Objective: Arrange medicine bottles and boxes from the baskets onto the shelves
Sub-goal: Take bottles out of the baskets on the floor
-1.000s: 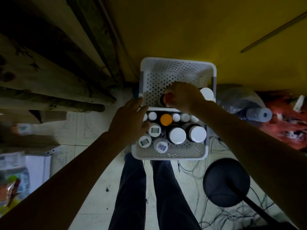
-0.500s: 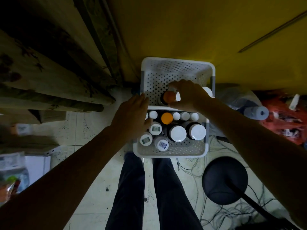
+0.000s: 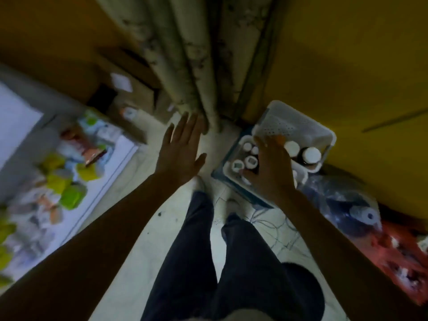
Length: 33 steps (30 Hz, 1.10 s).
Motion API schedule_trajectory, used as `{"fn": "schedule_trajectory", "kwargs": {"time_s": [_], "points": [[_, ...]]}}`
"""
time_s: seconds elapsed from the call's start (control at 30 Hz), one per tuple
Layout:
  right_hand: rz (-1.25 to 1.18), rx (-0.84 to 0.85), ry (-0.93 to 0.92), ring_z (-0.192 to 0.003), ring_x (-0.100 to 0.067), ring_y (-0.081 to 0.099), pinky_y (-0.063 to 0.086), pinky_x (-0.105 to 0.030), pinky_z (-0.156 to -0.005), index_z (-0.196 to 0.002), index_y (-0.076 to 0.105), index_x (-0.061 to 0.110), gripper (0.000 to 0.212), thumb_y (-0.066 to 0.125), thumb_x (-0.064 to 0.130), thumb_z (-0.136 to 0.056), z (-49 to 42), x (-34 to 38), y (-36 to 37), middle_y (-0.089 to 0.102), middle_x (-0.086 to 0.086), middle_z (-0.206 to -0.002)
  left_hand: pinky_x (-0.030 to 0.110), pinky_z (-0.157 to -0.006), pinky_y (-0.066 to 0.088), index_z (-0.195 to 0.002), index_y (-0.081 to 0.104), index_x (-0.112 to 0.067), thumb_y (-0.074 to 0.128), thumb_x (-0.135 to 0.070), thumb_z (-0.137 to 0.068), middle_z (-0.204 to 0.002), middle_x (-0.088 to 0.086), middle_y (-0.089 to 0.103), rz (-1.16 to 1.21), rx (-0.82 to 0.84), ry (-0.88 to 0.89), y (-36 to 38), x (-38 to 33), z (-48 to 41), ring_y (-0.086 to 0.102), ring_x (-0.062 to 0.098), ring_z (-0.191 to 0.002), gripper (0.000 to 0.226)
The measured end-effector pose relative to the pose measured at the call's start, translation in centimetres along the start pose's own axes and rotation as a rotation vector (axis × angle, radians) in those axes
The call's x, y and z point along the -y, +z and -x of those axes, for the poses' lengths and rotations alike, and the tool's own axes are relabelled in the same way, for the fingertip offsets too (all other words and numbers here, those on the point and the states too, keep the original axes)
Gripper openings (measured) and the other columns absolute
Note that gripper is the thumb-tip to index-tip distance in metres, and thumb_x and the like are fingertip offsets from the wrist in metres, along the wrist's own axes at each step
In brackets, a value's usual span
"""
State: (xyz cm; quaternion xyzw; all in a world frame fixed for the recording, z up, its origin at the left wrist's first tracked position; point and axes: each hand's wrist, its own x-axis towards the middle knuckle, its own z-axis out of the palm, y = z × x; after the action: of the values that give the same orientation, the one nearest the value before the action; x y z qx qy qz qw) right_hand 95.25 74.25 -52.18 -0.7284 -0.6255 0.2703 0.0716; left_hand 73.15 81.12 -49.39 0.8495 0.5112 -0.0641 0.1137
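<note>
— Nearest first?
— Dark trouser legs (image 3: pixel 196 251) over pale tiled floor (image 3: pixel 159 239), loose cables (image 3: pixel 266 224) alongside.
— Hands?
— Left hand (image 3: pixel 180 151) flat, fingers straight, holding nothing; probably kept free.
— Right hand (image 3: pixel 272 172) spread low over capped bottles (image 3: pixel 311 154) in white basket (image 3: pixel 289 121); grip blurred, cannot tell.
— Beyond?
— Blurred shelf (image 3: pixel 111 167) of green packs (image 3: pixel 69 195) left; wooden planks (image 3: pixel 185 66), yellow wall (image 3: pixel 347 66) behind.

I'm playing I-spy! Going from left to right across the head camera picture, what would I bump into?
green and yellow packets → left hand → right hand → white-capped dark bottle → pale roll in a plastic bag → red heap
</note>
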Motion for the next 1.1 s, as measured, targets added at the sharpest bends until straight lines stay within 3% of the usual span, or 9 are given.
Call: {"fn": "schedule_trajectory", "kwargs": {"time_s": [0.1,0.23,0.37,0.47,0.57,0.63,0.83,1.1], "points": [[-0.001,0.020,-0.279,-0.137,-0.035,0.035,0.032,-0.052,-0.109,-0.147,0.028,0.018,0.092,0.068,0.057,-0.074,1.2,7.5,0.2,0.035,-0.016,-0.151,0.050,-0.117,0.015,-0.151,0.005,-0.011,0.060,-0.040,-0.087,-0.159,0.012,0.006,-0.003,-0.122,-0.209,-3.0,1.8,6.4,0.005,0.028,-0.147,0.089],[0.084,0.121,-0.659,-0.143,-0.030,0.022,0.018,-0.045,-0.114,-0.151,0.023,0.021,0.087,0.066,0.052,-0.081,3.3,18.1,0.5,0.021,-0.011,-0.158,0.048,-0.112,0.023,-0.150,0.016,-0.008,0.052,-0.042,-0.081,-0.157,0.012,0.017,-0.021,-0.295,-0.513,-6.2,5.3,16.4,0.016,0.027,-0.145,0.085],[0.153,0.128,-1.045,-0.133,-0.036,0.041,0.033,-0.049,-0.106,-0.145,0.038,0.014,0.089,0.077,0.047,-0.072,6.5,28.7,1.2,0.040,-0.016,-0.148,0.047,-0.112,0.027,-0.149,0.019,-0.005,0.048,-0.042,-0.082,-0.156,0.013,0.021,-0.042,-0.413,-0.834,-8.3,9.0,28.4,0.021,0.028,-0.144,0.081],[0.165,0.115,-1.266,-0.127,-0.040,0.047,0.038,-0.053,-0.102,-0.141,0.043,0.012,0.092,0.082,0.043,-0.065,10.8,37.4,1.6,0.045,-0.018,-0.143,0.043,-0.114,0.020,-0.150,0.017,-0.006,0.046,-0.043,-0.082,-0.157,0.013,0.017,-0.093,-0.527,-1.040,-10.4,10.8,37.3,0.016,0.025,-0.145,0.082],[0.101,0.111,-1.471,-0.144,-0.031,0.023,0.019,-0.048,-0.114,-0.150,0.027,0.018,0.086,0.070,0.046,-0.081,16.7,45.8,1.7,0.023,-0.012,-0.157,0.045,-0.116,0.016,-0.151,0.013,-0.007,0.038,-0.048,-0.088,-0.159,0.011,0.009,-0.168,-0.660,-1.155,-13.9,11.4,44.9,0.005,0.025,-0.147,0.079],[0.021,0.082,-1.586,-0.145,-0.029,0.018,0.015,-0.046,-0.116,-0.151,0.024,0.019,0.082,0.065,0.046,-0.085,20.8,50.9,2.0,0.019,-0.010,-0.158,0.046,-0.117,0.014,-0.152,0.011,-0.009,0.040,-0.049,-0.089,-0.159,0.008,0.006,-0.239,-0.743,-1.202,-16.4,11.2,50.1,0.003,0.025,-0.147,0.080],[-0.208,-0.050,-1.770,-0.140,-0.030,0.027,0.022,-0.047,-0.113,-0.146,0.034,0.017,0.077,0.067,0.047,-0.083,34.1,64.0,3.1,0.030,-0.011,-0.154,0.049,-0.116,0.020,-0.151,0.013,-0.010,0.043,-0.053,-0.088,-0.159,0.008,0.009,-0.509,-0.817,-1.264,-21.8,11.8,67.9,0.007,0.024,-0.147,0.082],[-0.297,-0.151,-1.749,-0.143,-0.027,0.024,0.019,-0.043,-0.115,-0.148,0.032,0.018,0.075,0.065,0.044,-0.086,43.4,76.7,4.0,0.026,-0.008,-0.156,0.047,-0.117,0.015,-0.151,0.011,-0.013,0.037,-0.054,-0.087,-0.159,0.007,0.008,-0.614,-0.855,-1.298,-26.4,19.2,84.6,0.005,0.022,-0.147,0.081]]}}
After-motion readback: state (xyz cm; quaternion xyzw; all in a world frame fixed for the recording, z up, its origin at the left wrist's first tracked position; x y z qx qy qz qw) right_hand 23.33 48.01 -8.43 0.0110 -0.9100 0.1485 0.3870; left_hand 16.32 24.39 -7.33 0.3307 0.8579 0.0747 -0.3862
